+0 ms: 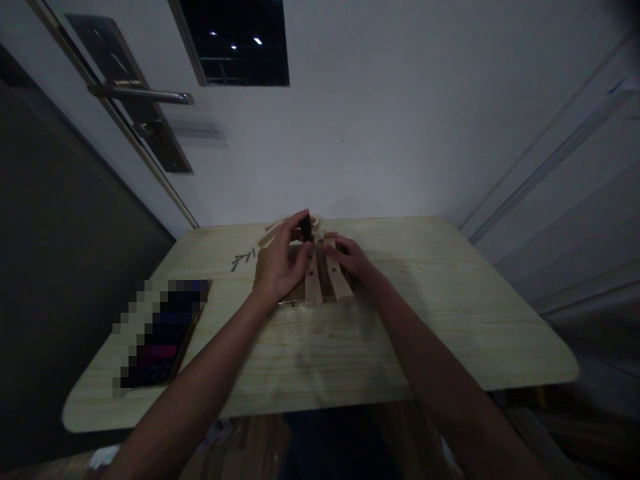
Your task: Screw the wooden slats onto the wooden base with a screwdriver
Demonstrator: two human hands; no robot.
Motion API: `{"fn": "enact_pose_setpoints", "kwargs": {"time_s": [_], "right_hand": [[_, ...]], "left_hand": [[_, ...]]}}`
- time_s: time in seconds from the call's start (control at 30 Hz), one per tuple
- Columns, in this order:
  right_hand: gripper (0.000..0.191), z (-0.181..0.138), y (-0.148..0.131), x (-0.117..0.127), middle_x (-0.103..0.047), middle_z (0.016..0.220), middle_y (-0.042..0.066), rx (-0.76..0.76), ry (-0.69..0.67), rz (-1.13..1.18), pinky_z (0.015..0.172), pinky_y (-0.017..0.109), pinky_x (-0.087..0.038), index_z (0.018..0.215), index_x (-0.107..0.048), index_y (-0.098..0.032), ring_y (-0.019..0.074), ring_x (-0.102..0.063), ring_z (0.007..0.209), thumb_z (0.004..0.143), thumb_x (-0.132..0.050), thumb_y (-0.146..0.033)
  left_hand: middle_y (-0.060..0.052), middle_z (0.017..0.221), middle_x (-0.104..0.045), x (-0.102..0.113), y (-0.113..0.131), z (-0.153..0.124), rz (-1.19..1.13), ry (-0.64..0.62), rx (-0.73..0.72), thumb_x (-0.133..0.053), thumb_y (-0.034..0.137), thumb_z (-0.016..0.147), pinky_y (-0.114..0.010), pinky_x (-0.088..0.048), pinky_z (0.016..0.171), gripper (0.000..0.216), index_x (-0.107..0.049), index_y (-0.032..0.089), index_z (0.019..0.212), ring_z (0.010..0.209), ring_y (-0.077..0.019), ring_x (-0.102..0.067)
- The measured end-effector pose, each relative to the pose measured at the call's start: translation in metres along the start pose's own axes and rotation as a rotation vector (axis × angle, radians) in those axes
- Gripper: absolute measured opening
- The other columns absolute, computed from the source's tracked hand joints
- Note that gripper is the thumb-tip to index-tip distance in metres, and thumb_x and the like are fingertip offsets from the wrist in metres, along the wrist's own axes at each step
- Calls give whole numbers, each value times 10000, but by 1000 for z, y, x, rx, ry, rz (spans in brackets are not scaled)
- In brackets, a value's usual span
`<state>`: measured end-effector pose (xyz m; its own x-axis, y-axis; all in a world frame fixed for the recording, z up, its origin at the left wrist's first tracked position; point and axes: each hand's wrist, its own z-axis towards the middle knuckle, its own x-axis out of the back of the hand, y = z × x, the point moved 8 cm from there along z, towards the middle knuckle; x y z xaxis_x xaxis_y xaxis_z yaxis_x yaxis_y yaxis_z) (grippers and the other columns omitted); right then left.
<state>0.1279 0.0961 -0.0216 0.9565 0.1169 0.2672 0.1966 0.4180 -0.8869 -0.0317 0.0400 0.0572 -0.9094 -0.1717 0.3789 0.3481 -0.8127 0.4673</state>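
"Toward the far edge of our desk (440, 267), about midway between its side edges, what do we have?"

"We have a brown sheet (295, 295), probably cardboard, with two wooden bars lying roughly lengthwise on it: a left bar (313, 290) and a right bar (340, 283), with a gap between them."

"How are our hands set?"

"Our left hand (284, 265) pinches a black piece (305, 228) between thumb and fingers, by the left bar's far end; whether the two touch, we cannot tell. Our right hand (354, 257) grips the right bar near its far end, thumb on top."

"How do we handle this well?"

"We'd keep both bars flat on the sheet, hold the black piece squarely, and look straight down at the holes before pressing on anything."

"Any containers?"

"None that we can make out. The sheet only carries the bars; the dark, screw-like bits (242, 257) lie loose on the desk, beyond the sheet toward the left edge. We should mind our left wrist, lest it sweep them away."
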Motion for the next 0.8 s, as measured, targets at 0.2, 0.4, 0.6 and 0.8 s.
{"fn": "enact_pose_setpoints", "kwargs": {"time_s": [0.2, 0.4, 0.6, 0.8], "right_hand": [[486, 0, -1, 0, -691, 848, 54, 10, 0, -24, 750, 346, -483, 887, -703, -183, 198, -602, 792, 854, -629, -662], [425, -1, 0, 0, -701, 865, 63, 0, -1, -27, 738, 347, -491, 916, -718, -188, 199, -602, 794, 880, -640, -605], [443, 1, 4, 0, -721, 917, 66, -7, -14, -12, 791, 367, -504, 957, -730, -186, 212, -634, 840, 870, -647, -611], [435, 0, 4, 0, -718, 932, 72, -3, -6, 8, 802, 371, -497, 959, -724, -191, 216, -632, 848, 865, -648, -608]], "left_hand": [[-79, 1243, -633, 4, 6, 3, 47, 28, -46, -586, 369, 987, -346, -587, 883, 492, -436, 283, 1447, 1024, -189, -664], [-41, 1144, -621, 7, -2, 3, 140, 60, -21, -669, 371, 942, -311, -584, 802, 463, -531, 307, 1380, 903, -158, -627], [-71, 1266, -628, 4, -7, -2, 74, 54, 19, -591, 357, 976, -357, -590, 868, 497, -454, 310, 1451, 953, -180, -675], [-87, 1315, -624, 3, -4, -2, 55, 7, 25, -531, 305, 1003, -369, -587, 917, 448, -461, 293, 1446, 1039, -190, -683]]}}
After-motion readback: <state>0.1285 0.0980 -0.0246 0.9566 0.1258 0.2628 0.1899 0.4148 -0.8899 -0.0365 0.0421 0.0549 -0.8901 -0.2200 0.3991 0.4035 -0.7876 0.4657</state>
